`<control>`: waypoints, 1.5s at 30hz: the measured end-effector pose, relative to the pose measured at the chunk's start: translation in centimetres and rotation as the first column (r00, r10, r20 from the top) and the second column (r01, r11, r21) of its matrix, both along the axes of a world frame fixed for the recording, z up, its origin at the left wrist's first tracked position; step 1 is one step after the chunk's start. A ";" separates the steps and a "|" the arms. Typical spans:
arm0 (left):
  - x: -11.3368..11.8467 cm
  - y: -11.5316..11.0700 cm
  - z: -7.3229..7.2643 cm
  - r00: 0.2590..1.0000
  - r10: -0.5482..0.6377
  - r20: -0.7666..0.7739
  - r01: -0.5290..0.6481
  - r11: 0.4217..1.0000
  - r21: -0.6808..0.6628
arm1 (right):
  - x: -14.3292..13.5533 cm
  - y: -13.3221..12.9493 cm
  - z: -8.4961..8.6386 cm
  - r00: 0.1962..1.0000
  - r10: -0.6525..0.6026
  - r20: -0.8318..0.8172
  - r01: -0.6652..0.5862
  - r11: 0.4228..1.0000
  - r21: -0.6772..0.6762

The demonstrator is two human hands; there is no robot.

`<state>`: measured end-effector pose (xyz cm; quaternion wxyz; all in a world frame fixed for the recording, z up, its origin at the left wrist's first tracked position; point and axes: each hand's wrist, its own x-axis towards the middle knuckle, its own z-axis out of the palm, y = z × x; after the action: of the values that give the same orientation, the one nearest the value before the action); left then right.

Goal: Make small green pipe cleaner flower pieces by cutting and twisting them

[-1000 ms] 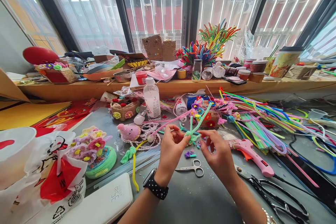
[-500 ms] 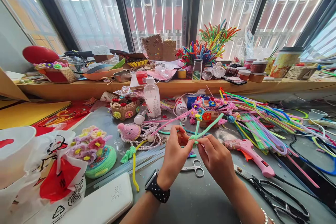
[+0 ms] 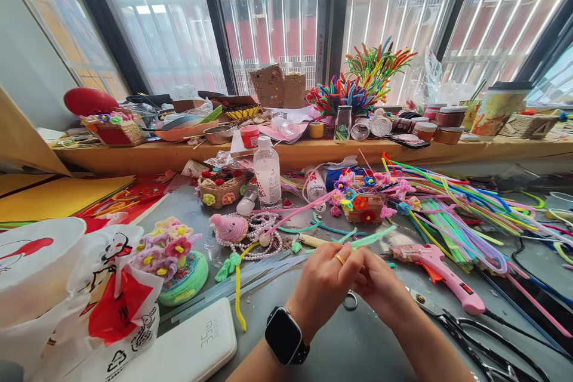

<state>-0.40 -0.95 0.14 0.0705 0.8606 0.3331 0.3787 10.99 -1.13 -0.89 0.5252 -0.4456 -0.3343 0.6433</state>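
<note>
Green fuzzy stems [image 3: 373, 237] stick out above my two hands, which press together near the middle of the table. My left hand [image 3: 324, 277], with a ring and a black watch at the wrist, has its fingers wrapped over the base of the stems. Against it, my right hand [image 3: 380, 283] is closed at the same spot, its fingertips partly hidden behind the left fingers. Small scissors [image 3: 350, 301] lie mostly covered under the hands. The pink glue gun [image 3: 441, 274] rests to the right, with large black-handled scissors [image 3: 487, 340] in front of it.
A bottle [image 3: 267, 176] stands behind the pearl strings and a pink crocheted figure [image 3: 229, 228]. On the left are a green flower pot [image 3: 188, 280], a white power bank [image 3: 192, 343] and a white tub [image 3: 40, 268]. Colourful stems [image 3: 452, 227] spread across the right.
My left hand has turned over and closed around the stems' base, and my hands have come together. The green stems now lean lower to the right. The view has shifted slightly.
</note>
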 end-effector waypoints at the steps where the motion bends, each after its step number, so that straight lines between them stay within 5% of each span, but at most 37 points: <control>1: 0.0 0.1 0.0 0.999 0.025 0.021 -0.025 1.000 -0.006 | 0.1 0.1 0.0 0.999 -0.016 0.033 0.016 1.000 0.025; 4: 0.1 0.4 -0.1 0.981 0.152 0.118 -0.137 0.983 -0.122 | 0.5 0.3 -0.2 0.932 -0.157 0.326 0.082 0.969 0.231; 8: 0.2 0.8 -0.1 0.977 0.192 0.097 -0.154 0.939 -0.308 | 1.1 0.3 -0.3 0.641 -0.398 0.656 0.002 0.856 0.517; 11: 0.1 1.1 0.1 0.981 0.166 0.101 -0.107 0.896 -0.430 | 1.3 0.3 -0.4 0.468 -0.477 0.744 -0.105 0.806 0.582; 15: -0.1 1.4 0.3 0.969 0.187 0.160 -0.085 0.865 -0.494 | 1.3 0.4 -0.8 0.378 -0.484 0.789 -0.200 0.790 0.580; 21: -0.3 1.4 0.7 0.942 0.183 0.280 0.030 0.788 -0.615 | 1.3 0.3 -0.6 0.385 -0.483 0.786 -0.197 0.790 0.581; 31: -1.2 2.0 1.0 0.903 0.153 0.402 0.219 0.641 -0.736 | 1.9 0.5 0.2 0.666 -0.207 0.716 -0.156 0.900 0.406; 34: -1.0 2.1 0.7 0.913 0.149 0.379 0.188 0.672 -0.717 | 1.7 0.4 0.0 0.682 -0.211 0.700 -0.136 0.904 0.405; 40: -0.5 1.7 0.4 0.964 0.156 0.218 0.015 0.781 -0.624 | 1.0 0.1 -0.1 0.538 -0.416 0.733 -0.080 0.840 0.536; 45: -0.3 1.3 0.9 0.984 0.161 0.078 -0.097 0.847 -0.523 | 0.8 0.0 0.1 0.589 -0.386 0.710 -0.047 0.861 0.507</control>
<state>-0.75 0.33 1.07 0.2930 0.7615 0.4748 0.3298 11.84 -1.15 -0.78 0.4750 -0.5712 -0.6321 0.2204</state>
